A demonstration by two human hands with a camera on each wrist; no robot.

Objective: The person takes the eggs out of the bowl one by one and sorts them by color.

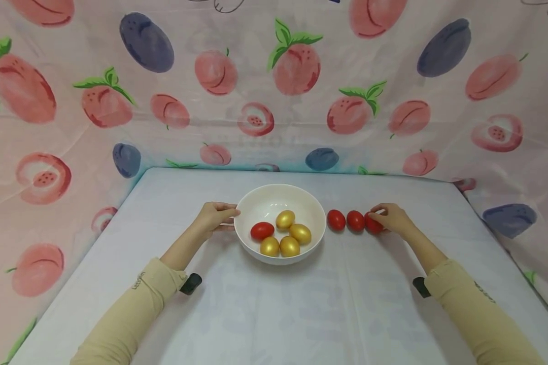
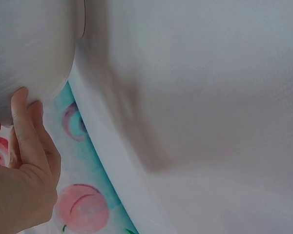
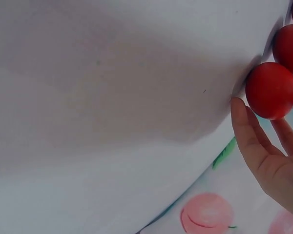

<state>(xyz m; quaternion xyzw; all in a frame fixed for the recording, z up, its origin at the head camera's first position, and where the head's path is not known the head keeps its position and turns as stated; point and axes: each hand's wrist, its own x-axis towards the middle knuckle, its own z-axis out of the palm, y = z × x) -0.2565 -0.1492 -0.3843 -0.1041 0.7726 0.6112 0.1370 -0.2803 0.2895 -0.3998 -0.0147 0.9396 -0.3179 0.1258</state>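
Observation:
A white bowl (image 1: 251, 200) stands mid-table with one red egg (image 1: 262, 231) and several gold eggs (image 1: 300, 233) inside. My left hand (image 1: 216, 217) grips the bowl's left side, thumb at the rim and fingers against the outer wall. In the left wrist view that hand's fingers (image 2: 24, 131) lie along the bowl's wall (image 2: 34, 53). To the right of the bowl, three red eggs sit in a row. My right hand (image 1: 390, 218) holds the rightmost red egg (image 1: 373, 223). The right wrist view shows fingers (image 3: 245, 129) and thumb around that egg (image 3: 270, 90).
The other two red eggs, the middle one (image 1: 355, 221) and the left one (image 1: 336, 220), lie between the bowl and my right hand. A white cloth (image 1: 274, 314) covers the table. Behind it hangs a fruit-print curtain (image 1: 173, 142).

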